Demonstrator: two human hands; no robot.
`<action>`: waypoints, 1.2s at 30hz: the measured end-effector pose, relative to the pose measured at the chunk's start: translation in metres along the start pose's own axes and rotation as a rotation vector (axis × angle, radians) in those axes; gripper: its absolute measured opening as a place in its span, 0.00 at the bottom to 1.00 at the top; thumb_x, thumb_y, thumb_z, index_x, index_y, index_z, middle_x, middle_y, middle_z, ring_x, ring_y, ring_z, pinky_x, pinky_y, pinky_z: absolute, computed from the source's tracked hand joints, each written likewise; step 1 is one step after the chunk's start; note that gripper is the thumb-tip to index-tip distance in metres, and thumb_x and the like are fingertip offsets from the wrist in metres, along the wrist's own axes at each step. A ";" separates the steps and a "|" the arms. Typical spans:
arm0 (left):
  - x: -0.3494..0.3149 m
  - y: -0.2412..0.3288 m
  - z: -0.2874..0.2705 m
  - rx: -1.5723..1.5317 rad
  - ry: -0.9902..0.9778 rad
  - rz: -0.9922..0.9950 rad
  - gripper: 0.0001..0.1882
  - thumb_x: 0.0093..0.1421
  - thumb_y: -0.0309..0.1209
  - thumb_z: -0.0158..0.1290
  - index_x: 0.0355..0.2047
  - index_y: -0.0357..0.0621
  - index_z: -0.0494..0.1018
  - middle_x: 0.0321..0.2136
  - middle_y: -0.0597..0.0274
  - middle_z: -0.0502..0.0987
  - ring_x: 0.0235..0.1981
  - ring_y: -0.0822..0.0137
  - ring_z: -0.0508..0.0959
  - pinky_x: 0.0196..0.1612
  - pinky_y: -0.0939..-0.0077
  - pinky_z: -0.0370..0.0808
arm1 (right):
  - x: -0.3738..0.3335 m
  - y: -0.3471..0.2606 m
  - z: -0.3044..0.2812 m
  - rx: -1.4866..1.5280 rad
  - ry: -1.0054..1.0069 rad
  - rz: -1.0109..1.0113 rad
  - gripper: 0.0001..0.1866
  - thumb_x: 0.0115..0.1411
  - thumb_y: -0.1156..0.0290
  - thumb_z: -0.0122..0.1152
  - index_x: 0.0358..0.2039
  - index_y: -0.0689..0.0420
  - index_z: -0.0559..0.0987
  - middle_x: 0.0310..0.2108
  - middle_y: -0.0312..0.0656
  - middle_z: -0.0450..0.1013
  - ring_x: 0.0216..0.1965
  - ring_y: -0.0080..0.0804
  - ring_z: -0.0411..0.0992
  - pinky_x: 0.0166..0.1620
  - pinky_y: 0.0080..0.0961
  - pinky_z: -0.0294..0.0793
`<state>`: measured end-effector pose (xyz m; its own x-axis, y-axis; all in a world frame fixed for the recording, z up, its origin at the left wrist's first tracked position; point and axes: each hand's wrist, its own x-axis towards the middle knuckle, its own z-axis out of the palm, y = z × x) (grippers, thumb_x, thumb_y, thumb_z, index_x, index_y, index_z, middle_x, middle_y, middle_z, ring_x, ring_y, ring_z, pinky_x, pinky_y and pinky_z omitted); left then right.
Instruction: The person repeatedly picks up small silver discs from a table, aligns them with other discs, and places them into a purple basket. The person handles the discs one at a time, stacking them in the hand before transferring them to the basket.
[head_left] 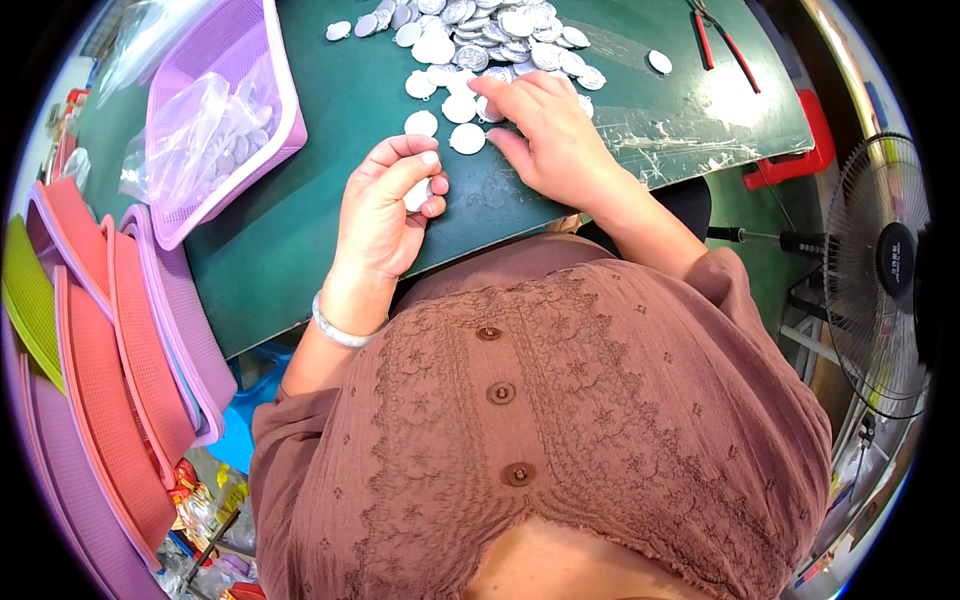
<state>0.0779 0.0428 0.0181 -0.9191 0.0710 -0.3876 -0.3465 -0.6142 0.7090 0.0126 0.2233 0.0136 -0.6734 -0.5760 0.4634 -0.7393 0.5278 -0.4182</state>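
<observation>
A pale disc (416, 196) is sitting in the left hand (385, 205), low over the near side of the bench (300, 240); the left grip is closing around it, thumb against curled fingers, and the fingers are partly hiding it. The right hand (555, 135) is hovering palm-down over the near fringe of a heap of discs (490, 30); its grip is standing released, with thumb and forefinger spreading apart. The thumb tip is pointing at a loose disc (467, 138) just beside it, though whether they are touching I cannot tell. Another loose disc (421, 123) is lying between the two hands, and a stray disc (660, 62) is resting well apart to the right, near red-handled pliers (736, 60).

On the left, a lilac basket (236, 191) is standing on the bench and holding a clear plastic bag (195, 115) with more discs showing through. Farther out, coral, lilac and green baskets (95, 350) are leaning together beside the bench. A black fan (893, 260) is standing at the far right, and a pale bracelet (338, 326) is circling the left wrist.
</observation>
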 end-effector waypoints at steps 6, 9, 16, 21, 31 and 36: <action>-0.002 0.000 0.001 0.018 -0.003 -0.016 0.06 0.52 0.22 0.49 0.32 0.37 0.67 0.25 0.62 0.68 0.23 0.72 0.68 0.19 0.87 0.63 | 0.009 0.006 0.002 -0.205 0.002 -0.104 0.23 0.44 0.76 0.56 0.45 0.54 0.69 0.28 0.36 0.71 0.37 0.34 0.65 0.41 0.31 0.58; -0.001 0.000 0.001 0.023 -0.002 -0.026 0.07 0.53 0.23 0.49 0.33 0.37 0.67 0.25 0.61 0.69 0.23 0.72 0.68 0.19 0.88 0.63 | 0.011 0.007 -0.001 -0.210 -0.047 -0.108 0.24 0.45 0.76 0.55 0.46 0.53 0.68 0.28 0.36 0.71 0.38 0.34 0.65 0.42 0.31 0.57; -0.001 -0.001 0.003 0.076 -0.009 -0.021 0.08 0.54 0.25 0.49 0.35 0.37 0.68 0.25 0.62 0.70 0.23 0.73 0.68 0.19 0.87 0.62 | 0.012 0.002 -0.001 0.100 0.035 -0.098 0.27 0.44 0.75 0.57 0.48 0.53 0.65 0.27 0.38 0.70 0.32 0.37 0.67 0.40 0.32 0.61; 0.000 -0.002 0.009 0.127 -0.003 -0.018 0.08 0.55 0.27 0.49 0.35 0.37 0.68 0.24 0.63 0.70 0.22 0.74 0.69 0.18 0.86 0.62 | 0.010 -0.016 0.001 0.318 0.079 -0.117 0.29 0.43 0.76 0.59 0.49 0.54 0.65 0.28 0.43 0.69 0.32 0.41 0.68 0.34 0.32 0.69; 0.001 -0.001 0.006 0.115 0.035 -0.007 0.06 0.55 0.28 0.49 0.32 0.38 0.69 0.22 0.62 0.71 0.21 0.72 0.69 0.17 0.85 0.62 | 0.001 -0.010 -0.002 0.835 -0.022 0.226 0.23 0.56 0.80 0.46 0.53 0.58 0.60 0.34 0.38 0.70 0.34 0.21 0.68 0.35 0.17 0.69; -0.001 -0.002 0.007 0.095 0.017 -0.010 0.07 0.54 0.29 0.51 0.30 0.38 0.69 0.21 0.63 0.71 0.18 0.74 0.69 0.16 0.86 0.62 | 0.004 -0.016 -0.014 1.086 -0.163 0.475 0.22 0.56 0.78 0.47 0.52 0.61 0.61 0.30 0.38 0.71 0.27 0.20 0.68 0.31 0.15 0.68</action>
<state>0.0777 0.0496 0.0217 -0.9126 0.0628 -0.4039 -0.3722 -0.5360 0.7577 0.0216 0.2212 0.0328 -0.8145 -0.5800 0.0119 0.0201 -0.0487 -0.9986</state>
